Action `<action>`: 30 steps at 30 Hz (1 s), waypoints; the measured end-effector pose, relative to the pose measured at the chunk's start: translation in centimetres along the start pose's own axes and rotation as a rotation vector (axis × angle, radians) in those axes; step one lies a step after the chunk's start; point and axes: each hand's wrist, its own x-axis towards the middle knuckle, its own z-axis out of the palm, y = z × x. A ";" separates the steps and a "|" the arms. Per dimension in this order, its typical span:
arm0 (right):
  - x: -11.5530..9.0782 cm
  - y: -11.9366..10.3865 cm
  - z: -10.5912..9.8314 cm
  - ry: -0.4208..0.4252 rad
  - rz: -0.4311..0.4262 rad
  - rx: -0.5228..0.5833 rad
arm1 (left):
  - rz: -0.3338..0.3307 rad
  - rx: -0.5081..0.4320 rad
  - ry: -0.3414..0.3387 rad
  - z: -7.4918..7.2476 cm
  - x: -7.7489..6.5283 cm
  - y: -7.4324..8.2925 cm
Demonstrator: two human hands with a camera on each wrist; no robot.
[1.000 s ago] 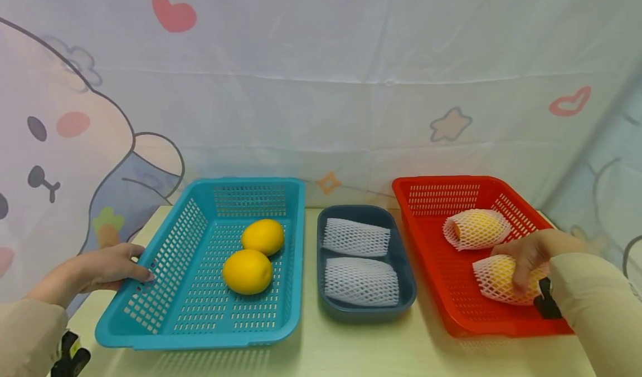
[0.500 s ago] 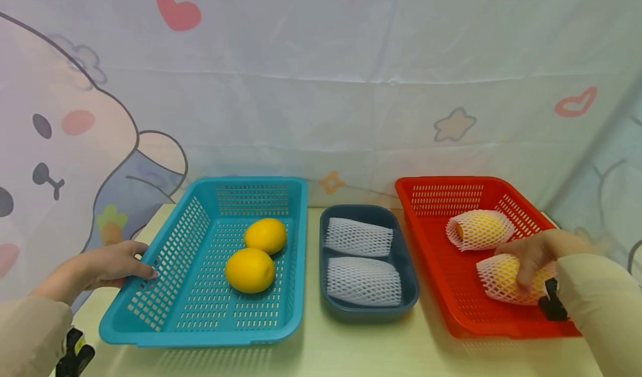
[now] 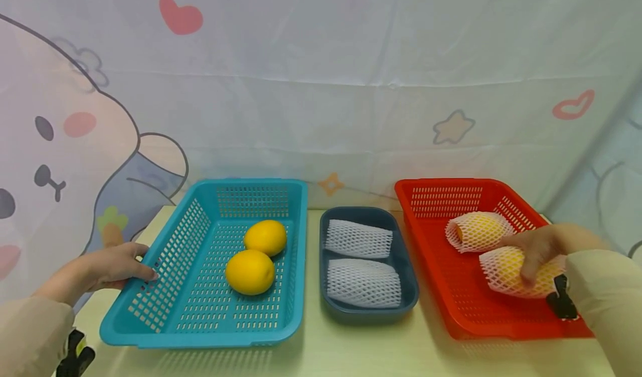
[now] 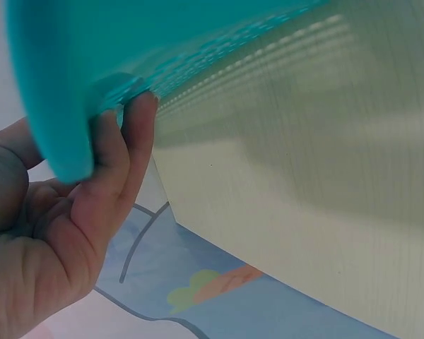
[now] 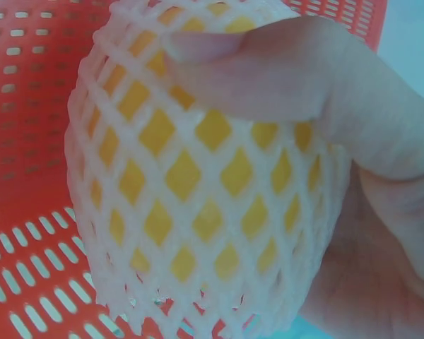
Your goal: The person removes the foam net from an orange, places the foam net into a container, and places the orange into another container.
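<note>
My left hand grips the left rim of a teal plastic basket, thumb inside and fingers underneath, as the left wrist view shows. Two bare yellow lemons lie in that basket, touching. My right hand holds a lemon in a white foam net sleeve, low over the near part of a red basket. The thumb lies across the net in the right wrist view; the other fingers are mostly hidden behind the fruit. Another netted lemon lies farther back in the red basket.
Between the baskets stands a dark blue tray with two flat foam net sleeves in it. All three containers rest on a pale wooden table. A printed cloth hangs behind them.
My right hand and the netted lemon have shifted slightly right and up within the red basket. The left hand keeps its grip on the teal basket. The view has shifted slightly.
</note>
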 end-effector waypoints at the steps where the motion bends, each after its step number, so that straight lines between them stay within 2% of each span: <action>1: -0.1 0.0 0.0 -0.006 -0.007 0.010 | 0.001 0.000 -0.001 0.0 0.0 0.0; 5: -0.3 -0.1 -0.1 -0.004 -0.005 0.021 | 0.000 -0.006 -0.007 0.0 0.0 0.0; 12: -0.7 -0.7 -0.1 0.036 -0.005 -0.078 | 0.010 -0.001 0.001 0.1 0.1 0.0; 18: -1.0 -1.2 -0.6 0.021 -0.026 -0.061 | 0.005 0.002 0.001 0.0 0.1 0.0; 24: -1.4 -1.5 -0.9 0.025 -0.032 -0.110 | 0.010 -0.013 -0.005 0.1 0.2 0.0; 30: -1.5 -2.1 -1.5 0.014 -0.070 -0.095 | 0.011 -0.029 -0.007 0.1 0.1 0.0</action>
